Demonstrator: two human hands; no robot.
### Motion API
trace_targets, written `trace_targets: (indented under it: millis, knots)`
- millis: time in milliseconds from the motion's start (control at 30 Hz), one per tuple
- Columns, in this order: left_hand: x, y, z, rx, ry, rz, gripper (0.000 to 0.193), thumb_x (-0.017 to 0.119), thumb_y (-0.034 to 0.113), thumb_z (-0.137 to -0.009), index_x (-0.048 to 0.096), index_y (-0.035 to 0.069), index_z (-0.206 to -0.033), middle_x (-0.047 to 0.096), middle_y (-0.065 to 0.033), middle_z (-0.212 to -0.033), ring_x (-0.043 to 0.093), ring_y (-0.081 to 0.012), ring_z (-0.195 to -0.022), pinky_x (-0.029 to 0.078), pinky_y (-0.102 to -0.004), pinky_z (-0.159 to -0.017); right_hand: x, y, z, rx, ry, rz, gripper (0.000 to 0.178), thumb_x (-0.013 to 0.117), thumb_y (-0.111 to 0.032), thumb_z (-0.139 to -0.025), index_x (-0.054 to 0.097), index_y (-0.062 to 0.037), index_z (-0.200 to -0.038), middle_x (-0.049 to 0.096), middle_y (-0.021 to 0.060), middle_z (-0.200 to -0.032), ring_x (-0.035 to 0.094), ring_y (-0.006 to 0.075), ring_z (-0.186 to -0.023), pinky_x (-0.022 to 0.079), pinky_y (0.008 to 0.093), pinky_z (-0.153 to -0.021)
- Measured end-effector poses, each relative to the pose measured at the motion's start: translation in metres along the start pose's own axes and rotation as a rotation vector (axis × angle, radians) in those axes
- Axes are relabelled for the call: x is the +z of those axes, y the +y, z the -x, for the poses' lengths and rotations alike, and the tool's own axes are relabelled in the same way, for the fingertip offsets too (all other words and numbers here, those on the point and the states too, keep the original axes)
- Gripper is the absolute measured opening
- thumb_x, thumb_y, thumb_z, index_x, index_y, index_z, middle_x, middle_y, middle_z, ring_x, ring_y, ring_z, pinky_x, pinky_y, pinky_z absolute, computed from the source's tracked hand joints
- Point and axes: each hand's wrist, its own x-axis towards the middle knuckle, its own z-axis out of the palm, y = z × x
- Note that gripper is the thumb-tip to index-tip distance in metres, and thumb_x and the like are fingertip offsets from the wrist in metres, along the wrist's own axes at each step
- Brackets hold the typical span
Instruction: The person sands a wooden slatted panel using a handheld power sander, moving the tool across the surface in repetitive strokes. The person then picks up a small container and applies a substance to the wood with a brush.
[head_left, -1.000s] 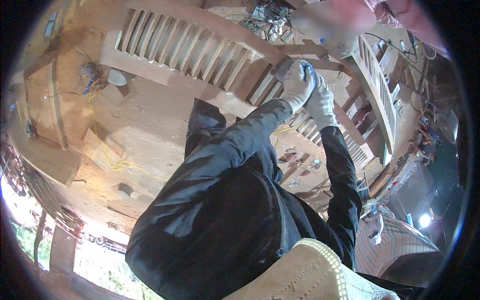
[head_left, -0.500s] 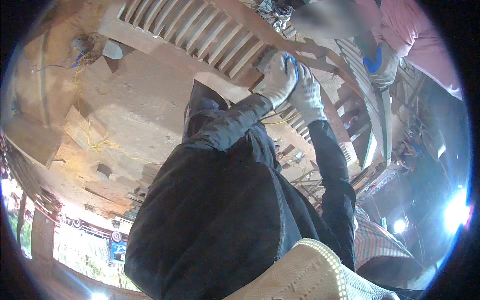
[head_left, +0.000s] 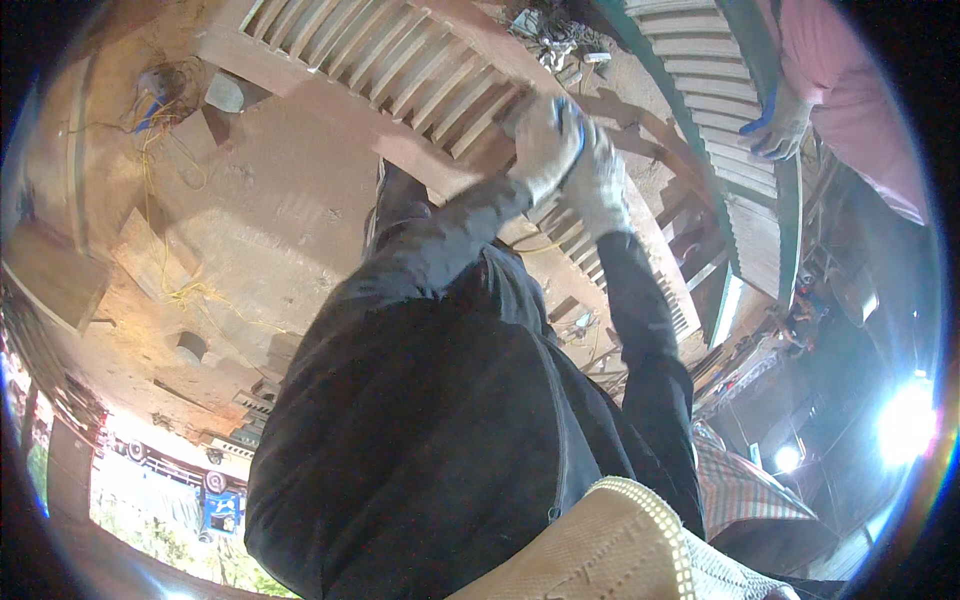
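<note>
The dusty brown floor spreads across the left and middle of the view. A yellow cord lies there in loops and a tangle, beside a flat wooden board. A short round block sits nearer the doorway. Farther off lies a dark clump, perhaps a tool with its cable.

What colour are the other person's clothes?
The other person's clothes are pink; they show best in the head view, upper right.

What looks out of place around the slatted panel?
Yellow cord lies in loose, tangled loops on the floor, left in the view, untidy rather than coiled. On the slatted panel itself, nothing stands out.
</note>
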Motion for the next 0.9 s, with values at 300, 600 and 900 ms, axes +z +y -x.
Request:
trace_targets:
  millis: [300, 600, 900]
  knots:
    - [0.014, 0.007, -0.026, 0.073, -0.108, 0.038, 0.021, 0.055, 0.024, -0.090, 0.058, 0.005, -0.100, 0.064, -0.0202, -0.090, 0.063, -0.0395, -0.084, 0.049, -0.0487, -0.076, -0.008, 0.001, -0.019, 0.130, 0.028, -0.041, 0.060, 0.068, -0.029, -0.080, 0.046, -0.0078, -0.132, 0.059, 0.0188, -0.121, 0.058, 0.0367, -0.110, 0.047, 0.0448, -0.091]
    - [-0.028, -0.006, -0.031, 0.017, -0.082, 0.005, 0.020, 0.056, 0.024, -0.089, 0.060, 0.006, -0.094, 0.065, -0.0177, -0.089, 0.062, -0.0395, -0.084, 0.049, -0.0489, -0.076, 0.018, -0.024, -0.018, 0.015, 0.079, -0.017, 0.059, 0.064, -0.026, -0.081, 0.047, -0.0040, -0.132, 0.056, 0.0207, -0.127, 0.055, 0.0365, -0.116, 0.046, 0.0443, -0.095]
    - [0.003, 0.006, -0.039, 0.116, -0.153, -0.002, 0.020, 0.055, 0.027, -0.090, 0.060, 0.008, -0.093, 0.065, -0.0172, -0.088, 0.062, -0.0383, -0.082, 0.049, -0.0491, -0.075, -0.006, -0.014, -0.020, 0.201, 0.090, -0.085, 0.056, 0.065, -0.030, -0.083, 0.048, -0.0063, -0.131, 0.059, 0.0180, -0.121, 0.055, 0.0359, -0.113, 0.045, 0.0456, -0.093]
